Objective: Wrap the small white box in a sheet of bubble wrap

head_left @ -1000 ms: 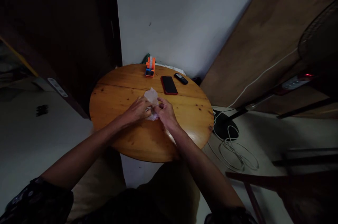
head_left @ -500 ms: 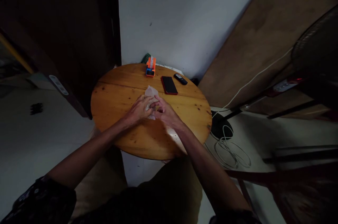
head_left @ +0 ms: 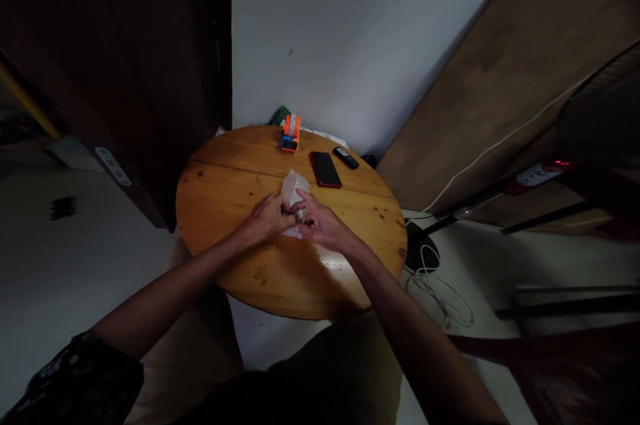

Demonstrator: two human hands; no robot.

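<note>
A small bundle in whitish, see-through plastic wrap (head_left: pixel 294 182) lies near the middle of the round wooden table. My left hand (head_left: pixel 269 215) grips its left side, thumb and fingers pressed against the plastic. From the right, my right hand (head_left: pixel 325 223) holds the bundle with its fingers curled round it and the thumb below. Between the two hands a small pale part shows, but what the wrap contains is too covered and dim to make out.
On the wooden table (head_left: pixel 220 191), beyond my hands, are an orange and blue tape dispenser (head_left: pixel 291 133), a dark phone with red edges (head_left: pixel 326 169) and a black remote-like handset (head_left: pixel 346 157). A white cable (head_left: pixel 443 291) coils on the floor by a fan stand's base.
My right hand has opened its curl slightly around the plastic, and more of the wrap shows above the fingers. The whole view has shifted slightly.
</note>
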